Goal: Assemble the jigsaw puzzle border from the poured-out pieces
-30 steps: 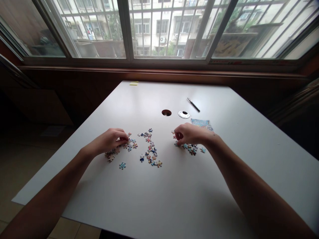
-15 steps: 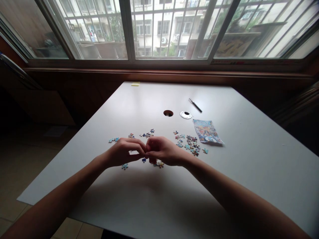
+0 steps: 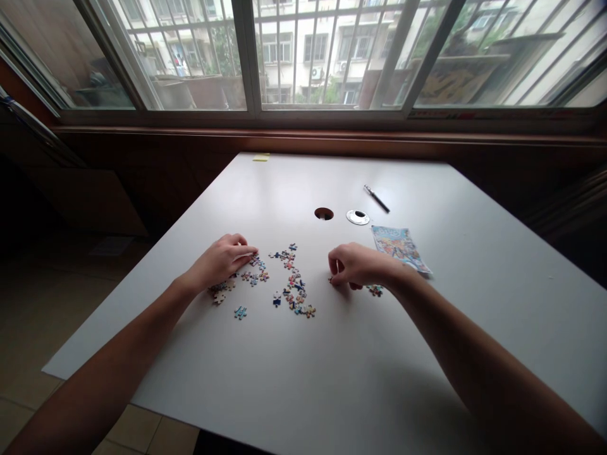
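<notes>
- A winding column of puzzle pieces (image 3: 294,284) lies on the white tabletop (image 3: 303,373) between the two hands; the places below are taken from this column.
- The left hand (image 3: 222,260) is to its left, back up and fingers stretched towards it. The thumb and forefinger tips of this grip come close together at the far end of a loose cluster (image 3: 256,272); whether they pinch a piece, I cannot tell.
- Below the left hand, farther left of the column, a heap of pieces (image 3: 219,292) is partly covered by that hand.
- The right hand (image 3: 353,264) is to the column's right, its fingers curled down. A small piece (image 3: 331,280) shows at the fingertips; I cannot tell whether the grip pinches it or only touches it.
- Partly hidden by the right hand, another pile (image 3: 375,290) sits farther right of the column.
- A dark blue piece (image 3: 277,299) lies just left of the column, and a light blue piece (image 3: 240,313) lies farther left, apart from the rest.
- Beyond the column and to its right are a colourful printed sheet (image 3: 398,245), partly behind the right forearm, a silver ring-shaped cover (image 3: 357,217), a round hole (image 3: 324,214) and a pen (image 3: 377,198).
</notes>
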Demonstrator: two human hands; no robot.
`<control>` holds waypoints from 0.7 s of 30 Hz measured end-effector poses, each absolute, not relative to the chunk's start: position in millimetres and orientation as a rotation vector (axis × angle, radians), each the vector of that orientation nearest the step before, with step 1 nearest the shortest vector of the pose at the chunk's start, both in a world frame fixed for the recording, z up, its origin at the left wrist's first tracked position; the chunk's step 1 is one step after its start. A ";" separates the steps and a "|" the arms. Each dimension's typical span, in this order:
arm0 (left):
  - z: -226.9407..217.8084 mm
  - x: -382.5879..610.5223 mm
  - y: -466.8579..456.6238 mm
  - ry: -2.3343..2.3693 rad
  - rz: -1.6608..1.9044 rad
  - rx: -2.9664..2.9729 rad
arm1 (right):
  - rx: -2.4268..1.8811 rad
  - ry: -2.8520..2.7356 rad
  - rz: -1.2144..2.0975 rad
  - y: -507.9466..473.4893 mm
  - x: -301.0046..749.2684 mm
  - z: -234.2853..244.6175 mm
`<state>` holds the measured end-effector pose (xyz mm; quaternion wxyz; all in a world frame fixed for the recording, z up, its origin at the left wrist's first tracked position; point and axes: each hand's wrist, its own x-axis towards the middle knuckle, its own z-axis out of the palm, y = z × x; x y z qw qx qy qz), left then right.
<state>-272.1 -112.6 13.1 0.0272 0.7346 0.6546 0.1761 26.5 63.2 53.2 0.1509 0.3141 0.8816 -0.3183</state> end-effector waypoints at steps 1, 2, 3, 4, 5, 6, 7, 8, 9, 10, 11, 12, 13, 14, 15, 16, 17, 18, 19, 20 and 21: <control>13.6 -270.8 -112.5 2.019 0.560 2.249 | 0.935 2.544 -0.853 64.7 27.9 54.1; 14.9 -269.9 -112.5 2.013 0.578 2.224 | 0.958 2.564 -0.798 66.1 29.2 55.3; 16.5 -269.5 -112.8 2.007 0.593 2.194 | 0.965 2.595 -0.746 67.2 30.1 56.8; 18.1 -269.6 -113.0 2.001 0.605 2.165 | 0.959 2.638 -0.699 67.9 30.8 58.4; 19.2 -269.9 -113.2 1.996 0.616 2.140 | 0.947 2.684 -0.663 68.0 31.0 60.2; 19.7 -270.4 -113.4 1.992 0.626 2.124 | 0.932 2.728 -0.641 67.2 30.9 62.2; 19.6 -271.0 -113.4 1.987 0.632 2.120 | 0.913 2.766 -0.634 65.6 30.5 64.4; 19.1 -271.5 -113.3 1.982 0.636 2.126 | 0.894 2.794 -0.640 63.4 29.8 66.7; 18.2 -272.1 -113.2 1.977 0.634 2.139 | 0.876 2.814 -0.653 60.7 29.0 69.0; 17.3 -272.8 -113.1 1.973 0.630 2.154 | 0.854 2.829 -0.665 57.8 28.1 71.4; 16.7 -273.4 -112.9 1.974 0.622 2.165 | 0.832 2.843 -0.669 55.1 27.3 73.7; 16.4 -274.0 -112.8 1.980 0.613 2.170 | 0.812 2.857 -0.671 52.8 26.6 75.8; 16.7 -274.5 -112.7 1.993 0.609 2.164 | 0.796 2.871 -0.678 51.0 26.0 77.5; 17.6 -274.7 -112.8 2.011 0.616 2.147 | 0.784 2.883 -0.690 49.9 25.4 78.9; 19.1 -274.3 -112.9 2.027 0.638 2.116 | 0.777 2.898 -0.706 49.1 24.7 79.8; 21.2 -272.9 -113.1 2.030 0.678 2.074 | 0.778 2.920 -0.724 48.4 23.8 80.3; 23.6 -270.3 -113.5 2.008 0.740 2.024 | 0.779 2.949 -0.749 47.3 22.5 80.2; 26.4 -266.1 -114.0 1.955 0.818 1.971 | 0.774 2.984 -0.785 45.5 20.7 79.7; 29.4 -260.3 -114.7 1.871 0.901 1.926 | 0.760 3.020 -0.837 42.6 18.3 78.6; 32.3 -253.0 -115.6 1.760 0.977 1.894 | 0.724 3.050 -0.917 38.6 15.4 77.0; 34.9 -244.4 -116.8 1.640 1.037 1.878 | 0.670 3.066 -1.024 33.4 12.1 74.8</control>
